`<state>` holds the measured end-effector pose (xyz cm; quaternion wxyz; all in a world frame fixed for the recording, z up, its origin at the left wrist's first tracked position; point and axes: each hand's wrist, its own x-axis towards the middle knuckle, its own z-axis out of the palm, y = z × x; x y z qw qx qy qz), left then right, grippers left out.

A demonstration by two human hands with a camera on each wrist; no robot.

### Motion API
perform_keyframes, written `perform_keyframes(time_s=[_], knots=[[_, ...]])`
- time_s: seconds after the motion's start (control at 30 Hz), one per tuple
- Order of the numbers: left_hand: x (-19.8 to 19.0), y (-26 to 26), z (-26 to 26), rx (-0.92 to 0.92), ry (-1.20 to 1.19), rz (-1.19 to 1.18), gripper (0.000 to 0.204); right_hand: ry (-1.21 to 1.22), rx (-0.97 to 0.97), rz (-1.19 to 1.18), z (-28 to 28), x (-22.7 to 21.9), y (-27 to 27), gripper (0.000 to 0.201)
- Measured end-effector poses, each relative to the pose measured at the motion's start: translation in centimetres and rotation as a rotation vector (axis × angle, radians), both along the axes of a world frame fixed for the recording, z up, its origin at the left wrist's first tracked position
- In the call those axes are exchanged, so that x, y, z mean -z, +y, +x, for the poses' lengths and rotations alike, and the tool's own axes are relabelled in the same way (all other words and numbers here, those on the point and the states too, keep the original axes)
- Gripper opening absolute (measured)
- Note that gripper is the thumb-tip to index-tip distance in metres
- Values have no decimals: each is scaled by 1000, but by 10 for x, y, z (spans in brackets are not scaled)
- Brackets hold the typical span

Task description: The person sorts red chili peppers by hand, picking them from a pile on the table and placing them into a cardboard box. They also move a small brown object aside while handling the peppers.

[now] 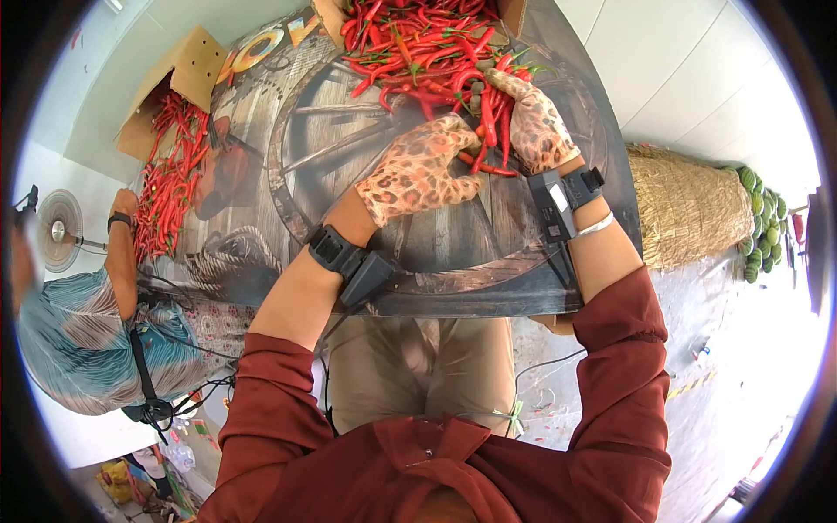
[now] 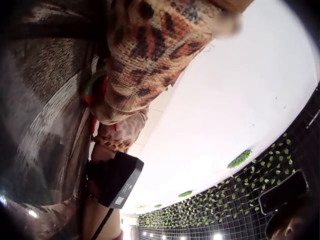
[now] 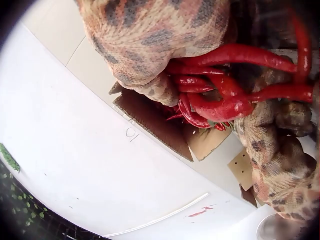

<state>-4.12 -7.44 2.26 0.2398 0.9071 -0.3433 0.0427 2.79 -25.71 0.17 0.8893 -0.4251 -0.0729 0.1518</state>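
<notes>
Both hands wear leopard-print gloves with darkened fingertips. In the head view, my right hand (image 1: 534,126) grips a bunch of red chili peppers (image 3: 220,100) over the near edge of a larger pile (image 1: 418,57), their tips hanging toward me. My left hand (image 1: 427,166) is just left of the bunch, thumb and fingers spread apart. One chili's end (image 1: 475,163) reaches into that gap. From the right wrist, the left glove (image 3: 270,155) shows close under the bunch. The left wrist view shows a green chili stem (image 2: 92,85) beside the left fingers.
The pile spills from a cardboard box (image 1: 513,16) at the table's far side. Another cardboard box (image 1: 187,74) spills chilies (image 1: 170,183) at the left, near a second person's arm (image 1: 122,253). A straw-coloured covered stack (image 1: 689,205) and watermelons (image 1: 763,222) lie to the right.
</notes>
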Motion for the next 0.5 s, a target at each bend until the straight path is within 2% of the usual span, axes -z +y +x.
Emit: perform_keyframes(time_s=[0.2,0.27,0.5], knots=[[15,0,8,18,-89,-177,29,13,79,46,2,2,2,27],[13,-1,7,10,-78,-179,28,4,21,34,4,5,0,26],[16,0,10,8,-88,-207,26,-31,36,16,7,7,1,25]])
